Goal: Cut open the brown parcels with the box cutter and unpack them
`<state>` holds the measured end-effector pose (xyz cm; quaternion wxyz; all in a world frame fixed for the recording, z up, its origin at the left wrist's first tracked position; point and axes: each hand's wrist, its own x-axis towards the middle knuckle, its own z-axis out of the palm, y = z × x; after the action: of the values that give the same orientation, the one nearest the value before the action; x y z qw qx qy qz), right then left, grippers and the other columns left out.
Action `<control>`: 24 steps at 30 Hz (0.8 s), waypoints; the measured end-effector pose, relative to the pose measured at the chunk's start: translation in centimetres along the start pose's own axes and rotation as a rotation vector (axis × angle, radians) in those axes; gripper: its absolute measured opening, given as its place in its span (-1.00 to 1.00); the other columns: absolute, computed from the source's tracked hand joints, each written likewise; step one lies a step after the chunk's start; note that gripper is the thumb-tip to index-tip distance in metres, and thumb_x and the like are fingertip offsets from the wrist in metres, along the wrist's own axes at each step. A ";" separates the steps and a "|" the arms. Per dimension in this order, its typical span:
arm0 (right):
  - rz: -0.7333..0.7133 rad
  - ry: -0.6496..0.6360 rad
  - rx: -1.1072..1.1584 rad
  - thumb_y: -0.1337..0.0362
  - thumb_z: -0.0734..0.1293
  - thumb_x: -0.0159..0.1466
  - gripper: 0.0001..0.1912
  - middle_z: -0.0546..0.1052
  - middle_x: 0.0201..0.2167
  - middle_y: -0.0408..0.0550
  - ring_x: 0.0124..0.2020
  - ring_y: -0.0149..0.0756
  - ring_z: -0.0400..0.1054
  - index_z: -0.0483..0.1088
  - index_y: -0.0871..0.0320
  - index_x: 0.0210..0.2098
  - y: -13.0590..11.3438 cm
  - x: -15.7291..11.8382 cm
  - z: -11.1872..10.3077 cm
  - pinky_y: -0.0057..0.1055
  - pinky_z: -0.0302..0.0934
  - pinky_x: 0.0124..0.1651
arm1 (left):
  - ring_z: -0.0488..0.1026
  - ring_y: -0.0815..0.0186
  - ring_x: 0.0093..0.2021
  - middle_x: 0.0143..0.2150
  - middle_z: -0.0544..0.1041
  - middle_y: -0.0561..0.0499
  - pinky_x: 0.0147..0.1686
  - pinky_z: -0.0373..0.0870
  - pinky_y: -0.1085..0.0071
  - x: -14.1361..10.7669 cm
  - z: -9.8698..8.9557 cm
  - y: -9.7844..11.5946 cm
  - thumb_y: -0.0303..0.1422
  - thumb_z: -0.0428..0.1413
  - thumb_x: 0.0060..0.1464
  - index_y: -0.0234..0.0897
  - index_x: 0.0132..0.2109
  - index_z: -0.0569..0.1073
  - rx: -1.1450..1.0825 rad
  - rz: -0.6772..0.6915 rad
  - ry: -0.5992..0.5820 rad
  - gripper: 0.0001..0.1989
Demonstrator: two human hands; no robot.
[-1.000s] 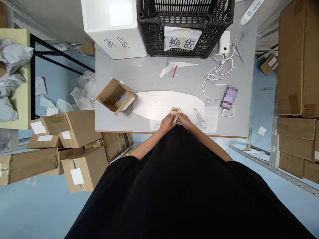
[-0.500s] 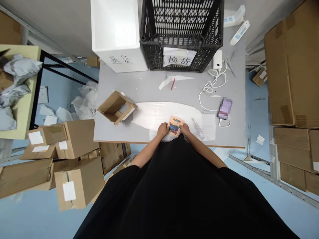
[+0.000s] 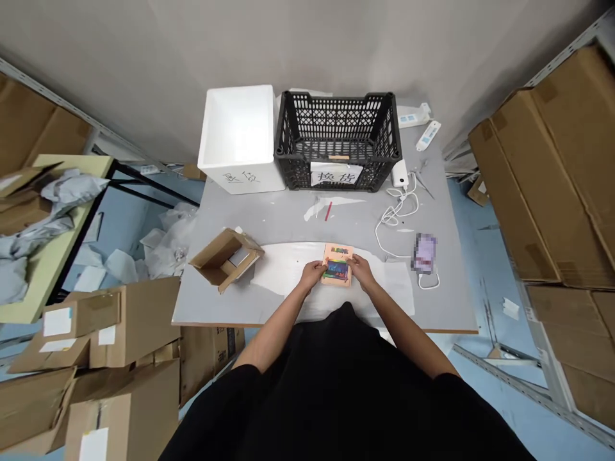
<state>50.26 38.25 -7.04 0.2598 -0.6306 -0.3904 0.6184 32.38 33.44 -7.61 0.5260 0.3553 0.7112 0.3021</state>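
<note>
Between my hands is a small flat orange package with a dark, rainbow-edged picture on its front; I cannot make out whether it is a book or a box. My left hand grips its left edge, and my right hand grips its right edge near the upper part. Both thumbs lie over the front. The package is above a white sheet on the grey table. Left of my hands, an open cardboard box lies tilted, with a pale item inside.
A white foam bin and a black plastic crate with a paper label stand at the back. On the right are a phone and a tangled white cable. Stacked cartons crowd the floor at left.
My view has tilted up, so the bin and crate show more fully. My hands have moved forward, away from my body, with the orange package still between them.
</note>
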 end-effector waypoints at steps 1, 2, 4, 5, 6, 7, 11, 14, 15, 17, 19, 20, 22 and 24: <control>-0.066 0.005 -0.003 0.24 0.35 0.10 -0.67 0.62 -0.24 -0.07 -0.20 -0.22 0.53 0.49 0.14 -0.14 -1.8 1.0 -0.1 -0.27 0.43 -0.08 | 0.38 0.38 -0.53 -0.59 0.42 0.14 -0.44 0.38 0.42 1.0 -0.4 1.7 -0.27 0.15 0.10 -0.23 -0.44 0.48 -0.048 0.017 -0.021 -0.81; -0.126 0.008 0.000 0.25 0.37 0.07 -0.63 0.62 -0.22 -0.07 -0.20 -0.22 0.53 0.48 0.15 -0.11 -3.9 2.2 -0.3 -0.27 0.42 -0.06 | 0.38 0.39 -0.53 -0.57 0.43 0.14 -0.43 0.37 0.44 2.3 -0.9 3.6 -0.28 0.15 0.08 -0.25 -0.39 0.49 -0.111 0.043 -0.032 -0.84; -0.222 0.017 0.015 0.29 0.38 0.04 -0.59 0.62 -0.19 -0.04 -0.20 -0.21 0.53 0.46 0.17 -0.09 -8.6 5.2 -0.6 -0.26 0.41 -0.05 | 0.40 0.40 -0.50 -0.53 0.47 0.13 -0.40 0.38 0.46 5.4 -2.0 8.0 -0.30 0.16 0.05 -0.28 -0.31 0.51 -0.216 0.119 -0.024 -0.87; -0.268 0.035 0.002 0.30 0.38 0.04 -0.60 0.63 -0.19 -0.02 -0.21 -0.20 0.53 0.46 0.18 -0.10 -11.3 7.0 -0.8 -0.25 0.41 -0.06 | 0.42 0.39 -0.49 -0.51 0.49 0.12 -0.39 0.38 0.47 7.3 -2.5 10.5 -0.32 0.17 0.03 -0.29 -0.26 0.52 -0.231 0.155 0.010 -0.85; -0.323 0.061 -0.030 0.31 0.38 0.05 -0.62 0.63 -0.20 -0.02 -0.21 -0.20 0.53 0.45 0.19 -0.11 -14.0 8.9 -1.0 -0.24 0.41 -0.05 | 0.45 0.38 -0.46 -0.48 0.51 0.11 -0.38 0.39 0.47 9.3 -3.2 13.1 -0.33 0.19 0.01 -0.29 -0.21 0.53 -0.218 0.193 0.046 -0.82; -0.379 0.099 -0.071 0.31 0.38 0.05 -0.64 0.63 -0.21 -0.01 -0.21 -0.19 0.53 0.46 0.19 -0.12 -16.8 10.9 -1.1 -0.24 0.41 -0.05 | 0.48 0.36 -0.42 -0.46 0.53 0.10 -0.34 0.41 0.47 11.5 -3.8 15.9 -0.33 0.20 0.00 -0.29 -0.19 0.53 -0.191 0.238 0.080 -0.80; -0.488 0.292 -0.230 0.33 0.37 0.11 -0.66 0.62 -0.21 0.00 -0.17 -0.21 0.53 0.44 0.23 -0.10 -26.9 19.4 -1.1 -0.24 0.39 -0.03 | 0.54 0.29 -0.29 -0.38 0.59 0.03 -0.19 0.45 0.41 20.8 -5.9 26.1 -0.37 0.20 0.03 -0.30 -0.28 0.56 -0.022 0.408 0.214 -0.89; -0.446 0.416 -0.350 0.34 0.39 0.13 -0.72 0.62 -0.19 0.03 -0.14 -0.20 0.52 0.45 0.25 -0.14 -31.5 25.3 -0.5 -0.23 0.36 0.03 | 0.56 0.23 -0.23 -0.41 0.58 0.00 -0.10 0.45 0.36 27.3 -6.5 30.7 -0.40 0.19 0.03 -0.30 -0.41 0.53 0.128 0.407 0.267 -0.91; -0.423 0.437 -0.395 0.35 0.39 0.13 -0.75 0.62 -0.18 0.04 -0.12 -0.18 0.52 0.46 0.25 -0.17 -32.3 27.1 -0.3 -0.23 0.34 0.06 | 0.56 0.21 -0.22 -0.42 0.58 -0.01 -0.09 0.45 0.36 29.3 -6.5 31.4 -0.42 0.21 0.01 -0.29 -0.44 0.52 0.169 0.388 0.272 -0.91; -0.370 0.452 -0.477 0.39 0.40 0.10 -0.79 0.61 -0.17 0.07 -0.06 -0.13 0.50 0.48 0.25 -0.23 -32.8 30.4 0.2 -0.22 0.32 0.10 | 0.57 0.17 -0.18 -0.44 0.57 -0.03 -0.09 0.46 0.35 33.0 -6.2 31.7 -0.46 0.24 -0.04 -0.28 -0.45 0.51 0.236 0.334 0.271 -0.93; -0.306 0.429 -0.543 0.44 0.40 0.07 -0.83 0.61 -0.17 0.10 -0.03 -0.08 0.49 0.49 0.24 -0.30 -32.4 33.3 0.7 -0.18 0.31 0.12 | 0.59 0.13 -0.16 -0.42 0.58 -0.07 -0.10 0.48 0.32 36.2 -5.7 31.0 -0.51 0.27 -0.10 -0.28 -0.42 0.52 0.292 0.263 0.252 -0.92; -0.272 0.411 -0.568 0.47 0.40 0.05 -0.84 0.61 -0.19 0.10 -0.01 -0.05 0.48 0.49 0.23 -0.33 -32.0 34.7 0.9 -0.15 0.31 0.12 | 0.59 0.11 -0.17 -0.41 0.59 -0.09 -0.12 0.49 0.29 37.7 -5.4 30.4 -0.52 0.28 -0.13 -0.29 -0.41 0.52 0.320 0.223 0.234 -0.90; -0.195 0.389 -0.608 0.50 0.41 0.02 -0.86 0.60 -0.21 0.14 0.01 0.02 0.48 0.48 0.23 -0.39 -30.9 37.2 1.3 -0.07 0.31 0.11 | 0.61 0.08 -0.22 -0.42 0.58 -0.12 -0.17 0.52 0.25 40.4 -4.8 29.2 -0.56 0.29 -0.19 -0.32 -0.39 0.53 0.366 0.136 0.180 -0.84; -0.142 0.370 -0.608 0.51 0.41 0.03 -0.90 0.59 -0.24 0.21 0.02 0.06 0.48 0.46 0.28 -0.44 -29.8 39.4 1.8 0.00 0.30 0.11 | 0.61 0.05 -0.30 -0.48 0.56 -0.12 -0.24 0.54 0.22 42.7 -4.3 28.1 -0.61 0.29 -0.25 -0.34 -0.41 0.53 0.408 0.041 0.102 -0.82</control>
<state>40.69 86.74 -5.84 0.1690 -0.7515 -0.5456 0.3302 25.23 84.19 -6.66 0.4003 0.4531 0.7759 0.1802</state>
